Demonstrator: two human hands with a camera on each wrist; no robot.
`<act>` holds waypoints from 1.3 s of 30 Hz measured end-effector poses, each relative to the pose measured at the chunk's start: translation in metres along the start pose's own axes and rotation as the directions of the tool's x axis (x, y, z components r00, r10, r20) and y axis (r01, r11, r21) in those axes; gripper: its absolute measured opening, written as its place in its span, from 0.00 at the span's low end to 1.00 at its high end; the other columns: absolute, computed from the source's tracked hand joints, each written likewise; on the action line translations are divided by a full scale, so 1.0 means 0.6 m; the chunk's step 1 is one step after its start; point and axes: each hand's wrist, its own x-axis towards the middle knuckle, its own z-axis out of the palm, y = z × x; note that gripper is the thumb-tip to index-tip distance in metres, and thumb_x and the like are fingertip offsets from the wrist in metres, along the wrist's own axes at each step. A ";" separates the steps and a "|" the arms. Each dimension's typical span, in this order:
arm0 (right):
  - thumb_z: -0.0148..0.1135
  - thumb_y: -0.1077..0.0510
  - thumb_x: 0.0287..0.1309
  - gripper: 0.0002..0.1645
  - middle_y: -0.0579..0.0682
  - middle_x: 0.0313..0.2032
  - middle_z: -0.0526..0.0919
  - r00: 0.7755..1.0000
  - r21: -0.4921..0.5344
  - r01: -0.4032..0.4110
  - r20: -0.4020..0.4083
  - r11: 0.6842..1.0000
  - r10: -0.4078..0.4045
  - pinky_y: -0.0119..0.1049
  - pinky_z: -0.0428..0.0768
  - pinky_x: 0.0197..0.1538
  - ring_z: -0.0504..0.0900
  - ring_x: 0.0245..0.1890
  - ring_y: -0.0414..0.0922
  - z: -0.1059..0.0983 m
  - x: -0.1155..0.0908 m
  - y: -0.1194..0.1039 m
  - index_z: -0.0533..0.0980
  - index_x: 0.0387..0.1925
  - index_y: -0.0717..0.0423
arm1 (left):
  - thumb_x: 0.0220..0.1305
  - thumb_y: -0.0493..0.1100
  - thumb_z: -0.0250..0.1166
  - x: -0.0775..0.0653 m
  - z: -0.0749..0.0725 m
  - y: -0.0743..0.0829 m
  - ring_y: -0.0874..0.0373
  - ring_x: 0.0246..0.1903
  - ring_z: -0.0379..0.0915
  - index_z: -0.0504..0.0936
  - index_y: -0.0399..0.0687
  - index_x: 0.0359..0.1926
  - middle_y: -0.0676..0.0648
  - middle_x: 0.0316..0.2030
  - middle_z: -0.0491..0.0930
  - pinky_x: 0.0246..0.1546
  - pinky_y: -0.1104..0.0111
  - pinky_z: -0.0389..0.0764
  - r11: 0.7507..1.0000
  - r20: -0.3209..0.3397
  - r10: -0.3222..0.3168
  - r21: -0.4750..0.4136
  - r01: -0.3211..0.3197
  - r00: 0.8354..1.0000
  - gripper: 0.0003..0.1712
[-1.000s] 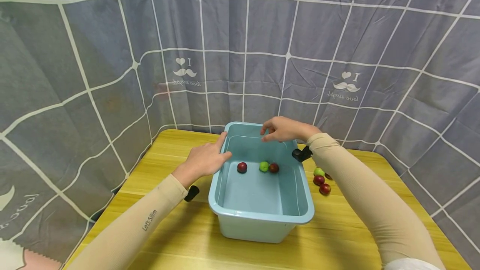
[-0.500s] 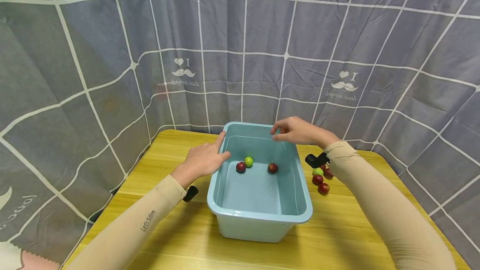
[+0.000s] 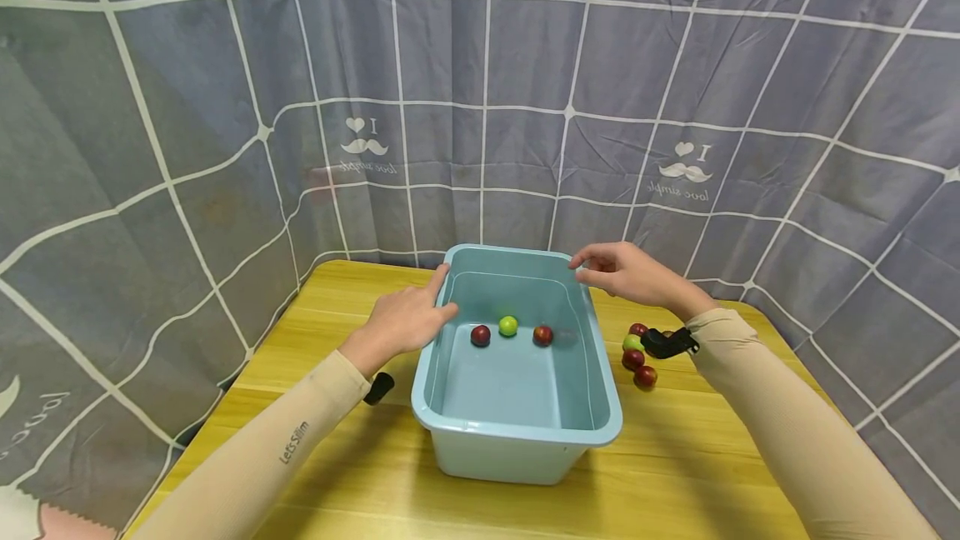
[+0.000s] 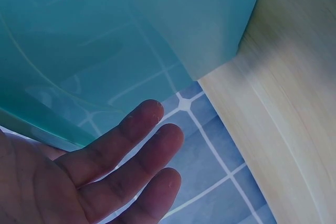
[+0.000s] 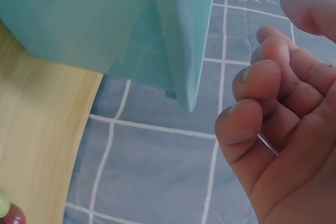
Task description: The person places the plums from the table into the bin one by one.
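A light blue plastic tub (image 3: 517, 433) stands on the table. Inside, a green apple (image 3: 507, 326) lies between a dark red apple (image 3: 481, 336) and another red apple (image 3: 543, 336), all small. My left hand (image 3: 405, 319) rests on the tub's left rim, forefinger along it; the left wrist view shows several straight fingers (image 4: 157, 145) outside the wall. By the tub's far right corner hovers my right hand (image 3: 630, 273), holding nothing, its fingers (image 5: 247, 82) loosely bent and apart from the wall in the right wrist view.
Right of the tub, several small apples lie grouped on the wooden table (image 3: 697, 448), including a green one (image 3: 633, 344) and a red one (image 3: 645, 377). A grey checked curtain (image 3: 525, 148) hangs behind the table and at both sides.
My right hand has moved right, from over the tub to its far right corner. The green apple rolled left towards the dark red one, then back to the middle. My left hand stays put.
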 end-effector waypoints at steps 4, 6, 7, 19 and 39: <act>0.59 0.49 0.71 0.18 0.53 0.25 0.74 0.999 0.043 -0.016 -0.028 0.999 0.018 0.37 0.73 0.29 0.71 0.22 0.44 -0.001 -0.020 0.007 0.80 0.55 0.52 | 0.71 0.62 0.46 -0.001 0.001 -0.001 0.52 0.29 0.75 0.42 0.58 0.82 0.48 0.30 0.79 0.24 0.61 0.70 1.000 -0.002 0.002 -0.013 -0.002 1.000 0.45; 0.59 0.49 0.71 0.18 0.53 0.25 0.73 0.999 0.063 -0.017 -0.037 0.998 0.020 0.37 0.73 0.28 0.71 0.21 0.45 -0.002 -0.030 0.010 0.80 0.55 0.53 | 0.71 0.62 0.46 -0.001 0.001 -0.001 0.52 0.28 0.75 0.42 0.58 0.82 0.48 0.29 0.79 0.23 0.61 0.70 1.000 -0.004 0.004 -0.018 -0.004 1.000 0.44; 0.59 0.50 0.71 0.18 0.53 0.25 0.73 0.999 0.070 -0.017 -0.041 0.997 0.020 0.37 0.73 0.28 0.71 0.21 0.45 -0.002 -0.034 0.012 0.80 0.55 0.53 | 0.71 0.62 0.46 -0.001 0.001 -0.002 0.52 0.28 0.75 0.42 0.58 0.82 0.48 0.29 0.79 0.23 0.61 0.70 1.000 -0.005 0.004 -0.021 -0.004 1.000 0.44; 0.56 0.51 0.73 0.16 0.56 0.22 0.73 0.995 0.152 -0.024 -0.094 0.988 0.039 0.37 0.75 0.28 0.73 0.20 0.50 0.005 -0.088 0.045 0.78 0.56 0.50 | 0.71 0.62 0.46 -0.002 0.001 -0.001 0.52 0.28 0.75 0.41 0.58 0.82 0.47 0.31 0.81 0.23 0.61 0.69 1.000 -0.004 0.003 -0.026 -0.003 1.000 0.44; 0.58 0.51 0.72 0.20 0.51 0.30 0.79 0.974 0.271 -0.077 -0.183 0.959 0.130 0.36 0.76 0.28 0.73 0.25 0.51 0.048 -0.162 0.098 0.74 0.60 0.53 | 0.71 0.62 0.46 -0.003 -0.001 -0.002 0.50 0.35 0.77 0.43 0.58 0.82 0.43 0.46 0.84 0.26 0.60 0.72 1.000 -0.009 -0.003 -0.008 0.003 1.000 0.44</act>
